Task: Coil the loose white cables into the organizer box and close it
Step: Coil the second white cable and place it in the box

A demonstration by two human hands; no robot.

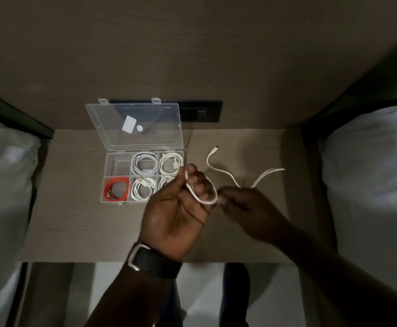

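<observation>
A clear plastic organizer box (pixel 105 175) lies on the small table with its lid (pixel 134 125) standing open at the back. Several compartments hold coiled white cables (pixel 144 164); the front left one holds a red cable (pixel 117 188), and the back left one looks empty. My left hand (pixel 181 208), palm up, is just right of the box, with a loop of a loose white cable (pixel 207 199) wound around its fingers. My right hand (pixel 247 208) pinches the same cable beside the loop. The cable's free end with its plug (pixel 216 147) trails on the table behind my hands.
The wooden table (pixel 74 220) stands between two beds with white bedding (pixel 3 180) on the left and white bedding (pixel 369 173) on the right. A black socket panel (pixel 202 112) sits on the wall behind the lid. A dark watch (pixel 155 260) is on my left wrist.
</observation>
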